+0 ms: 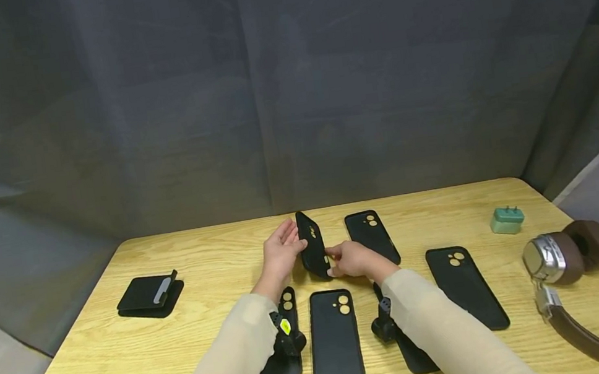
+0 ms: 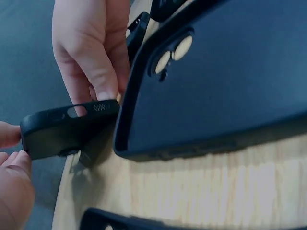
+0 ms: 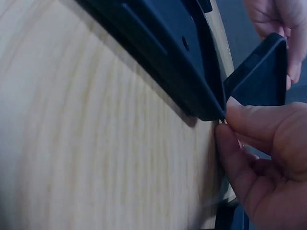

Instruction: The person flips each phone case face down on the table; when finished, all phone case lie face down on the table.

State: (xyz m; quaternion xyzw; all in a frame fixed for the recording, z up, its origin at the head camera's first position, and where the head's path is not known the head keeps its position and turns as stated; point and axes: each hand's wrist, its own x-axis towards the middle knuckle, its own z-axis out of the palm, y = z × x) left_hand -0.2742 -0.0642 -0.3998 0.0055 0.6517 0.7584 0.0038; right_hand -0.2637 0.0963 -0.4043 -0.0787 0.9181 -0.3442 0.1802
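A black phone case (image 1: 312, 248) is held up on edge near the back of the table, between both hands. My left hand (image 1: 280, 255) pinches its left side, thumb on the near face and fingers behind. Lower on the opposite side, my right hand (image 1: 352, 258) pinches the case with thumb and forefinger. The left wrist view shows the bottom edge of this phone case (image 2: 69, 125), with a port opening and speaker holes. In the right wrist view, the right thumb and forefinger (image 3: 235, 143) meet at a corner of the case.
More black phone cases lie flat: one in front (image 1: 336, 345), one partly under the left forearm (image 1: 283, 370), another under the right forearm (image 1: 418, 356), others at right (image 1: 465, 285) and back (image 1: 371, 234). A black folded wallet-like item (image 1: 141, 294), green plug adapter (image 1: 507, 221) and brown headphones (image 1: 563, 257) flank them.
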